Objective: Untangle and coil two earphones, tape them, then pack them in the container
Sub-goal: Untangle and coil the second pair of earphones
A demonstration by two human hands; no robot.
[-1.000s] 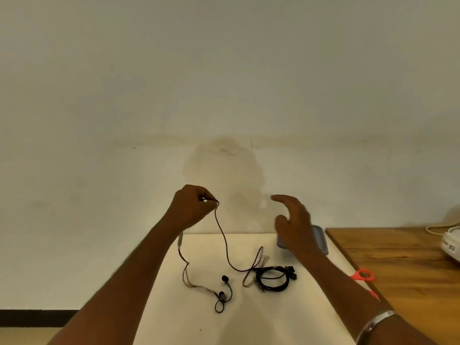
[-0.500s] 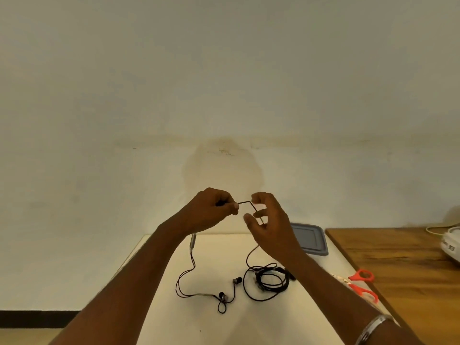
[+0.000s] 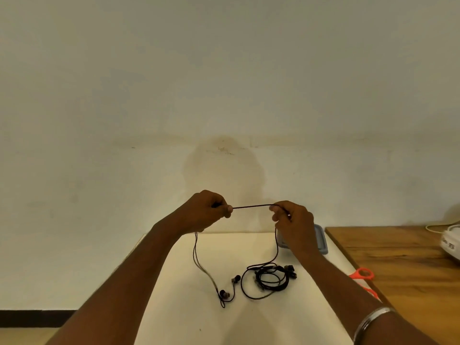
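My left hand and my right hand are raised above the white table, each pinching the same dark earphone cable, which runs taut between them. From the left hand the cable drops to two earbuds on the table. From the right hand it falls to a tangled black bundle of earphone cable. A grey container lies behind my right hand, mostly hidden by it.
Orange-handled scissors lie at the white table's right edge. A wooden table adjoins on the right, with a white device and its cord at the far right. A plain wall stands close behind.
My right hand came over from the container and took hold of the cable. Both hands then drew apart, stretching a length of cable straight between them.
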